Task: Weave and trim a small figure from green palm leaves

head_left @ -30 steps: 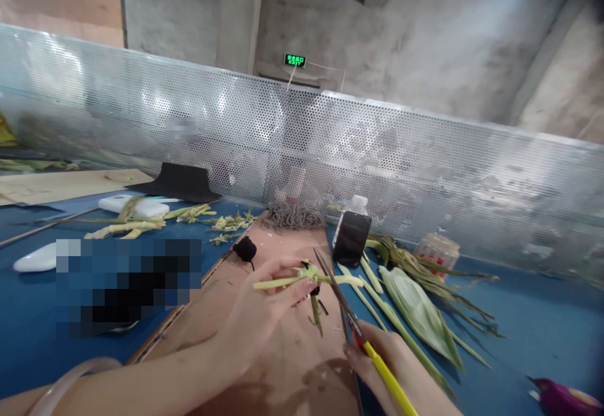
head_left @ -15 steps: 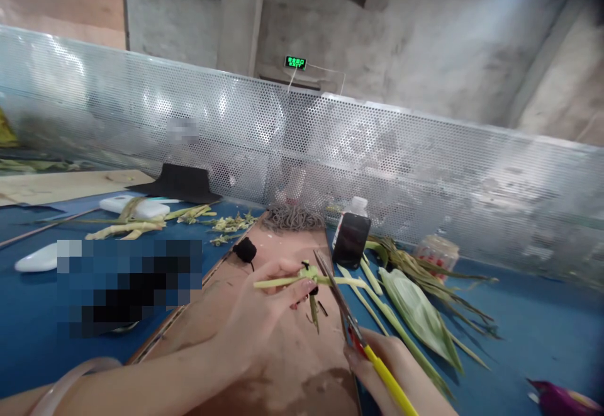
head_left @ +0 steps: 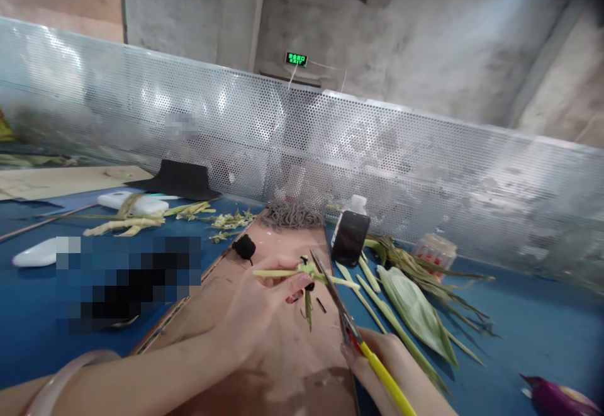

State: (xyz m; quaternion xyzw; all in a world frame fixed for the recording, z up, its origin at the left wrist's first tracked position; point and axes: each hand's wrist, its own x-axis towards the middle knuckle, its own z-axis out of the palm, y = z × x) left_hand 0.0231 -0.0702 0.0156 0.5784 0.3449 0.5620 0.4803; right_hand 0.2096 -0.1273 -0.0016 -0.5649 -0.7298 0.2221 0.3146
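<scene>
My left hand (head_left: 267, 287) pinches a small figure of pale green plant strips (head_left: 306, 269) with black bits on it. One strip sticks out left across the fingers, another runs right and a darker bit hangs below. In my right hand (head_left: 384, 356) is a pair of scissors (head_left: 342, 306) with metal blades, a yellow handle and some red near the fingers. Its blades point up and away, right beside the figure, crossing the strip on the right. Whether the blades touch that strip I cannot tell. Both hands are over the brown board (head_left: 283, 365).
Beyond the board's right edge stand a dark phone (head_left: 350, 238) against a white-capped bottle, and a clear jar (head_left: 436, 253). Green husk leaves (head_left: 415, 315) lie nearby. A black lump (head_left: 244, 247) and grey cord (head_left: 295, 214) rest on the board. A perforated metal screen (head_left: 212, 107) stands behind.
The strip on the figure's right now slants down more, its tip lower. A red bit below my left fingers shows more. Both hands keep their grips, and the view has shifted slightly.
</scene>
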